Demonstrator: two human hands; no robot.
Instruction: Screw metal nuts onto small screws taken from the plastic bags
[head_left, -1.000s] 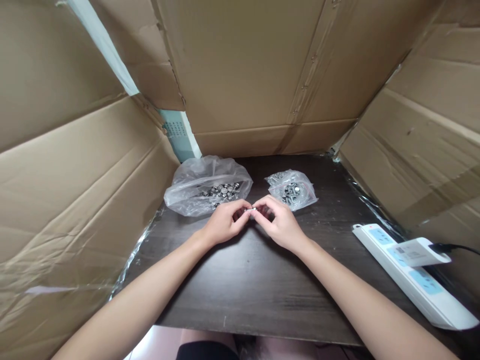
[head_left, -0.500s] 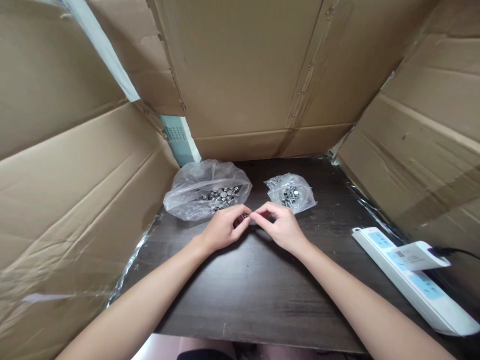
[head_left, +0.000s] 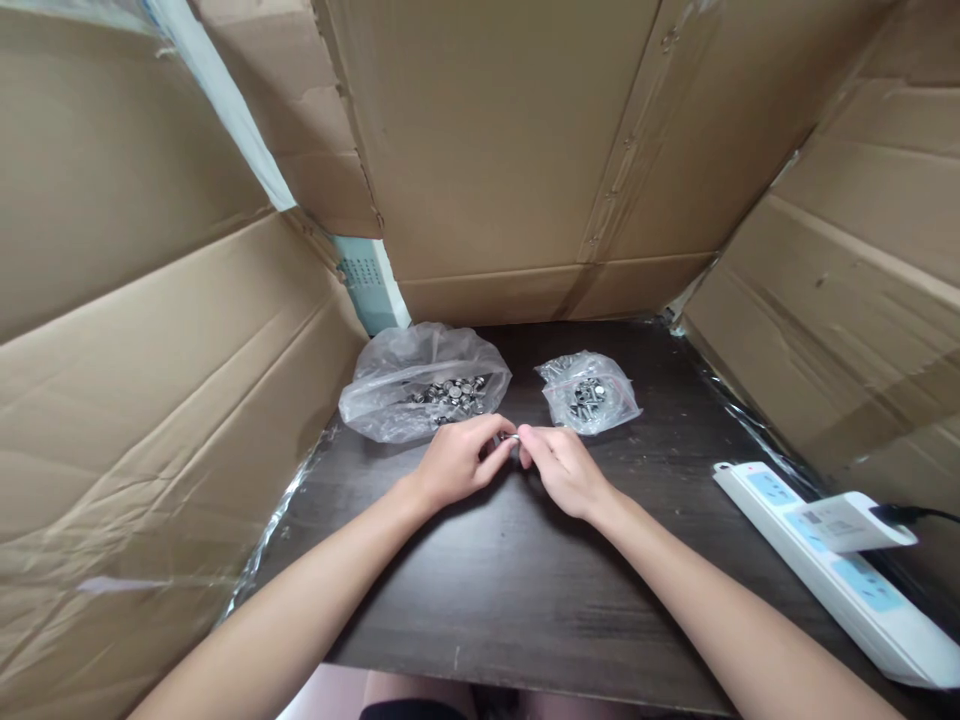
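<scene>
A small part (head_left: 512,436) sits between the hands, above the tabletop (head_left: 480,580), its axis roughly left-right. The left hand (head_left: 459,462) pinches it; the right hand (head_left: 566,470) meets its right end (whether clamped, fingers hide).

No word, number or brand can be read with certainty. On the blue-green panel (head_left: 366,274) stand rows of dark marks, too small to read; on the white block (head_left: 856,520) at the power strip (head_left: 829,580), faint grey print is likewise illegible.
</scene>
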